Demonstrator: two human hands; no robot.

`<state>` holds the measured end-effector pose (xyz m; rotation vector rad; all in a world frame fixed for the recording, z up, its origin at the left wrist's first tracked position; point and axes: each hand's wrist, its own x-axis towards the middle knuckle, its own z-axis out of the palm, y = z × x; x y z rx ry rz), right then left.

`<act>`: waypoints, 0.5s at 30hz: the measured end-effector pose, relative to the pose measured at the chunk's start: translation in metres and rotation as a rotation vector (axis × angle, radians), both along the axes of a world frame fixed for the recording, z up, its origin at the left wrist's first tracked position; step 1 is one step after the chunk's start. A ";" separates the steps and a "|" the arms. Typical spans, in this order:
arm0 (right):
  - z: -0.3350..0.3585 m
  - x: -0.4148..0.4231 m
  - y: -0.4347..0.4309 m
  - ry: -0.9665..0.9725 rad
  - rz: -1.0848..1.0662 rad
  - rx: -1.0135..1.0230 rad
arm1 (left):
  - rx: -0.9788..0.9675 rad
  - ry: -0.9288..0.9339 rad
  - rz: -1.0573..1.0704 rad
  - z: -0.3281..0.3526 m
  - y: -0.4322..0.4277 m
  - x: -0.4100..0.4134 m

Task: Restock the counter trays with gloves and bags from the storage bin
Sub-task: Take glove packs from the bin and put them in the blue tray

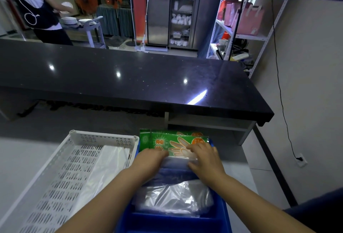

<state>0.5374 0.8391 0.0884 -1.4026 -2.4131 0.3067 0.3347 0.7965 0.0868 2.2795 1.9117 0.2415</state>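
Observation:
A blue tray point(220, 214) sits on the pale counter in front of me. At its far end stand green packs of disposable gloves point(178, 140), one behind another. My left hand point(151, 159) and my right hand point(203, 156) both rest on the near edge of the front glove pack, fingers curled on its clear lower part. Closer to me in the blue tray lies a heap of clear plastic bags point(176, 198). To the left is a white perforated basket point(61, 177) with a sheet of clear plastic point(109, 160) lying in it.
A long black countertop point(130, 76) runs across just beyond the trays. Behind it a person stacks white plates on a cart point(89, 26). A metal shelf rack point(246, 15) with pink bags stands at the right, and a black cable hangs down the wall.

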 end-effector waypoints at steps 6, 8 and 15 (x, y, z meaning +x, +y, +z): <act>0.001 0.003 -0.003 -0.011 -0.013 0.026 | -0.215 -0.077 0.006 0.000 0.013 -0.002; -0.002 0.004 -0.002 -0.081 -0.010 0.019 | -0.188 0.018 -0.034 0.002 0.015 -0.004; -0.007 0.004 0.000 -0.116 -0.019 0.012 | 0.001 0.161 -0.105 0.005 0.005 -0.022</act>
